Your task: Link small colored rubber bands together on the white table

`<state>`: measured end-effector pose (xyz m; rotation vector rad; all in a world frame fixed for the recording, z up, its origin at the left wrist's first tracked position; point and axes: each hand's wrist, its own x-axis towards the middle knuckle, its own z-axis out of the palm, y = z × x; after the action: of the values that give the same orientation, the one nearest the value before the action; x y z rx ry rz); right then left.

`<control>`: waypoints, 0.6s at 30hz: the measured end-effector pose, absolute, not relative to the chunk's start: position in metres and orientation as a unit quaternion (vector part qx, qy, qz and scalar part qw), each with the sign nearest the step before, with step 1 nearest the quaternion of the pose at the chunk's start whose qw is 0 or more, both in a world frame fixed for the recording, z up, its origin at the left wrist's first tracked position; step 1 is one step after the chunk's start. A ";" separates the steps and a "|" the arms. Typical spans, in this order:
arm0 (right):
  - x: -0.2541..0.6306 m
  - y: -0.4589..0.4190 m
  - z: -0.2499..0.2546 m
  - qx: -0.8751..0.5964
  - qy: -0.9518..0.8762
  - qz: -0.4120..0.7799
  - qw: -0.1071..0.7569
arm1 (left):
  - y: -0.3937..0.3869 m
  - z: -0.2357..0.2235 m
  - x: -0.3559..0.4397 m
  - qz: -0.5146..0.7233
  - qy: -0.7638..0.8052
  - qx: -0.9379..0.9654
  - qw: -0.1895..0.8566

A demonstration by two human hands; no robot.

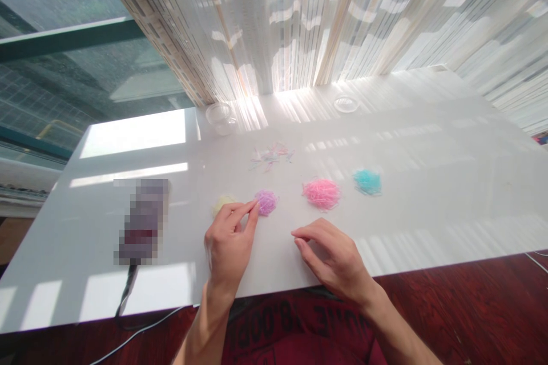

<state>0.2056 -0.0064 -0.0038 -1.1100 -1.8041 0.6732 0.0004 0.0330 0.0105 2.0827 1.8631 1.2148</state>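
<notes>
My left hand is pinched, thumb against forefinger, at the left edge of a purple pile of thin strands. Whatever is between those fingertips is too small to make out. A pale yellow pile lies partly hidden behind that hand. My right hand hovers low near the table's front edge, its thumb and forefinger curled with a small gap between the tips and nothing visible in them. Beyond it lies a pink pile, with a turquoise pile further right. Mixed-colour loose strands are scattered behind the piles.
On the white table, a clear round container stands at the back left and a clear lid lies at the back. A blurred-out device with a cable is at left. Striped curtains hang along the far edge.
</notes>
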 end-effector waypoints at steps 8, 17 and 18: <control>0.205 -0.005 -0.004 -0.452 -0.727 0.270 0.441 | 0.023 0.011 0.000 0.383 0.616 0.688 0.027; 0.203 -0.005 -0.003 -0.469 -0.724 0.267 0.429 | 0.018 0.023 -0.007 0.399 0.599 0.693 0.038; 0.203 -0.005 -0.002 -0.470 -0.724 0.265 0.430 | 0.020 0.026 -0.009 0.398 0.591 0.701 0.037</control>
<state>0.2031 -0.0051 -0.0023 -1.1742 -1.8064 0.6612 -0.0088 0.0197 0.0261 2.1507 1.8144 1.2201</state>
